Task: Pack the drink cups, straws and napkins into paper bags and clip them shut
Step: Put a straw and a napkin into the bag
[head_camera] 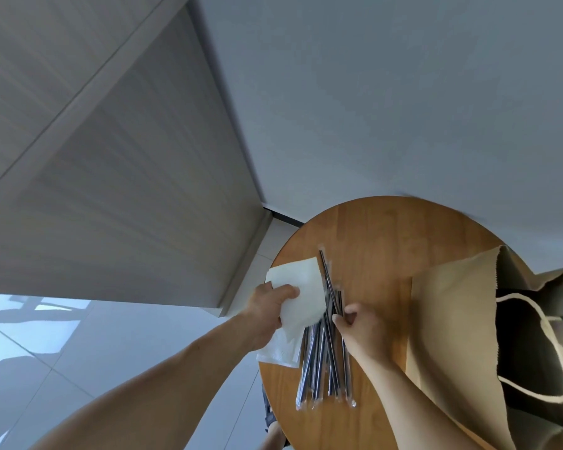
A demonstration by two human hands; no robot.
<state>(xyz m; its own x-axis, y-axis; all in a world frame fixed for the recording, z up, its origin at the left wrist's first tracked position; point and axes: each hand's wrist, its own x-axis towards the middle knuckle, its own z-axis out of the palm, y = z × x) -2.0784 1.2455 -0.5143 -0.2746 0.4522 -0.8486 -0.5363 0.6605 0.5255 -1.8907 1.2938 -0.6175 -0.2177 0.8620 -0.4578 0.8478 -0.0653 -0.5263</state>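
left hand point(267, 303) pinches soft napkin point(303, 285), right hand point(359, 328) pinches slim straw point(327, 277).

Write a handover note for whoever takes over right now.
Left hand: holds a napkin above the table.
Right hand: fingers pinch a straw from the straws pile.
Spare napkins lie at the table's left edge; the bag is open on the right.
Done: cannot tell, the bag's inside is dark. No cups or clips in view.
Left: napkin and straw into the bag, then clip it.
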